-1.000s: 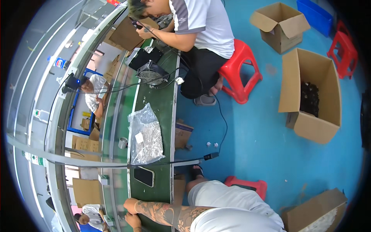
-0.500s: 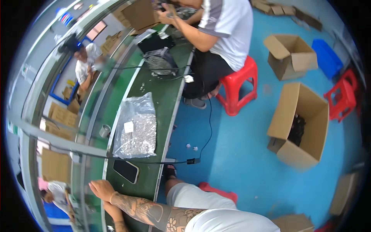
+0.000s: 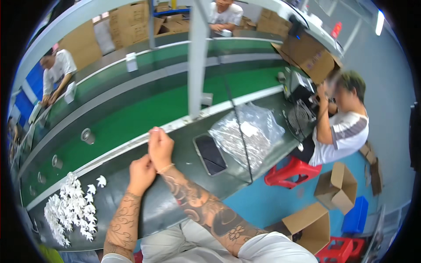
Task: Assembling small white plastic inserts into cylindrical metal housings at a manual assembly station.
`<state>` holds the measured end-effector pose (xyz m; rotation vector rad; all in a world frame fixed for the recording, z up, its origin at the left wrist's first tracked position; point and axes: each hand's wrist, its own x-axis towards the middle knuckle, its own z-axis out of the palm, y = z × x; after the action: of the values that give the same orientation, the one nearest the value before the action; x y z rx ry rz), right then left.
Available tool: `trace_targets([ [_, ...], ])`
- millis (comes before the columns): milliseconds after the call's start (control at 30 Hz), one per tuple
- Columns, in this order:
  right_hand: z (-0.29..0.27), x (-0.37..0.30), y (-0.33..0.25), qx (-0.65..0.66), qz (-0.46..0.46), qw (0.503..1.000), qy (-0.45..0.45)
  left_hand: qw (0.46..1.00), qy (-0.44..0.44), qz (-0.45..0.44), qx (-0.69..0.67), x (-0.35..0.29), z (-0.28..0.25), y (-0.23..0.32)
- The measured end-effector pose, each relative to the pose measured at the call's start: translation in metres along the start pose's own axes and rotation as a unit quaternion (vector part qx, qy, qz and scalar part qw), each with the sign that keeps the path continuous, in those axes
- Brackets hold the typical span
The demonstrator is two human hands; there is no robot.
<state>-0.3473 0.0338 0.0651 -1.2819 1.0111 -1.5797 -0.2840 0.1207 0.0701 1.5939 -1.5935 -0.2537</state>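
My left hand (image 3: pixel 142 174) and my right hand (image 3: pixel 161 148) are close together over the dark green bench, with fingers curled inward. They appear to touch near the right wrist. Whatever they may hold is hidden. A pile of small white pieces (image 3: pixel 70 208) lies left of my left hand, and a few strays sit at its near-hand side. To the right of my right hand rests a black-screened phone (image 3: pixel 210 154). Beyond it is a clear plastic bag (image 3: pixel 247 138) full of small silvery-white parts.
A thin dark cable (image 3: pixel 239 120) crosses the bag. Along the bench's far side run a green conveyor belt (image 3: pixel 127 111), with several metal cups (image 3: pixel 87 136), and a white post (image 3: pixel 196 65). A co-worker (image 3: pixel 348 127) sits at right beside a round-grilled fan (image 3: pixel 300 116). Open cartons (image 3: pixel 335 186) stand on the floor.
My view has swung to the left, bringing the white pile and both forearms into sight. My hands remain close together, and the phone and bag now appear farther right.
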Motion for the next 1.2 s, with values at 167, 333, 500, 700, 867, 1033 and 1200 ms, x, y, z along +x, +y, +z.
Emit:
trace_targets([
  [167,-0.005,-0.006,0.012,-0.001,-0.013,0.999,-0.035,0.999,0.012,-0.022,-0.020,-0.014,0.004,-0.006],
  [333,0.010,-0.001,-0.078,0.065,-0.195,0.976,-0.064,0.999,-0.011,-0.005,-0.036,-0.006,0.008,-0.012],
  [500,0.043,0.007,-0.193,0.181,-0.489,0.816,-0.250,0.998,0.037,0.005,-0.047,0.011,0.011,-0.021],
  [700,0.054,0.027,-0.215,0.156,-0.524,0.796,-0.259,0.998,0.038,0.043,-0.017,0.005,0.010,-0.005],
  [867,0.064,0.063,-0.269,0.110,-0.715,0.681,-0.115,0.997,-0.013,-0.019,-0.078,-0.028,0.019,-0.019],
  [1033,0.018,0.019,-0.234,0.057,-0.597,0.780,-0.181,0.998,0.016,0.032,-0.046,-0.008,0.013,-0.009],
  [1200,0.046,0.013,-0.196,0.029,-0.536,0.807,-0.245,0.996,0.028,0.025,-0.076,0.009,0.018,-0.015],
])
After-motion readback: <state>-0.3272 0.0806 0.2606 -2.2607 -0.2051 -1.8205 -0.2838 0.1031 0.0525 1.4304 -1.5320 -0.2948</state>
